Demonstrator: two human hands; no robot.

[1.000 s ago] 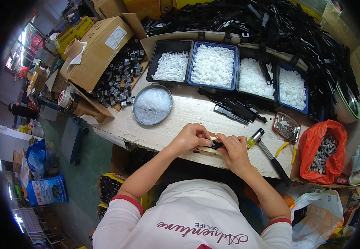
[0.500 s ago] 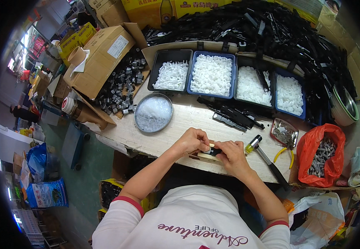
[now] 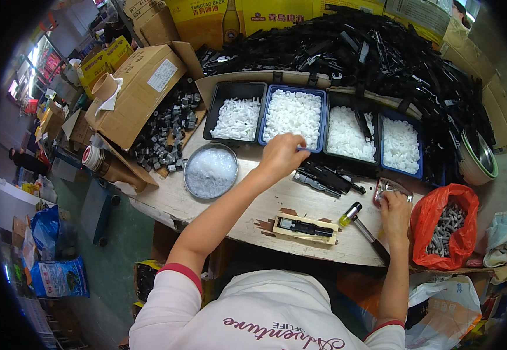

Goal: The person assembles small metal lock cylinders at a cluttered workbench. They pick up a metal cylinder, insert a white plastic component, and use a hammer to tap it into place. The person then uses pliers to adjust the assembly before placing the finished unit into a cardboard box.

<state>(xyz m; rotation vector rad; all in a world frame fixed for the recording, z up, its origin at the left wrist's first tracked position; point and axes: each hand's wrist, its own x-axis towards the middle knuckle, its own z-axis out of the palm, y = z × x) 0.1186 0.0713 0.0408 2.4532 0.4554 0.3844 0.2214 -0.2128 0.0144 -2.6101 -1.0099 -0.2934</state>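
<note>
Black, narrow, elongated part point(image 3: 314, 229) lies left-to-right in an open pale-wood block point(image 3: 300, 236) by the whitish counter's point(image 3: 250, 224) front edge; the left hand point(image 3: 282, 156) pinches beyond it, the right hand point(image 3: 396, 211) curls past its right end; whether either holds anything is unclear.

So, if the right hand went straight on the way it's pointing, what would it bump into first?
Most likely the small red-rimmed dish just ahead of the right hand. The fingertips overlap it in this view, but whether they already touch it is hard to tell.
</note>
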